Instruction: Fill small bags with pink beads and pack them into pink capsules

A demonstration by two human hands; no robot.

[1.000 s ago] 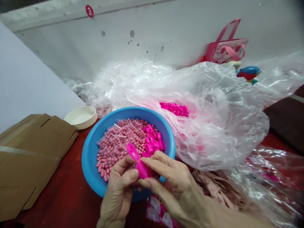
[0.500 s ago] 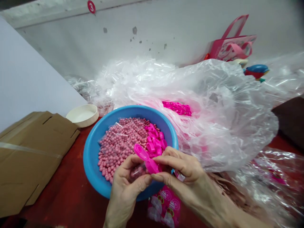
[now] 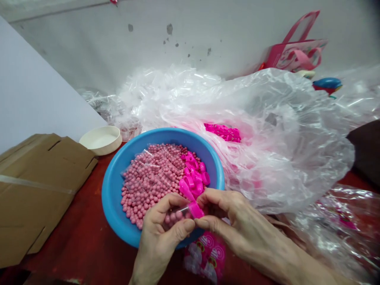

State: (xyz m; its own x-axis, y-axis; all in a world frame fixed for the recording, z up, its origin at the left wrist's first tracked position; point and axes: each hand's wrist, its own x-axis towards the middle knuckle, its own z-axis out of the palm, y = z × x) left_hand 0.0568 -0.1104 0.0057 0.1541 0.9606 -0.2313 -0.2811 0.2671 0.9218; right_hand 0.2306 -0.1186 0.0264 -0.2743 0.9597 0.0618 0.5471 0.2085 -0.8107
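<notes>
Clear tube (image 3: 178, 215), part filled with pink beads, lies tilted over the near side of the blue basin (image 3: 109, 190). My left hand (image 3: 156, 241) pinches it between thumb and bent fingers, cap end toward my right. My right hand (image 3: 245, 223) pinches the pink cap (image 3: 196, 210) at the tube's mouth, thumb below, forefinger above. The cap's flip lid (image 3: 186, 190) stands open, pointing up and away from me.

Step in hand, as I judge it: seating cap on tube. Whether the cap is fully down, I cannot tell; my fingertips hide part of the joint. Any further push calls for a straight line along the tube, left pinch firm but not squeezing the thin wall. A skewed cap could spill beads. Loose beads (image 3: 139, 198) and more caps (image 3: 196, 174) sit in the basin.
</notes>
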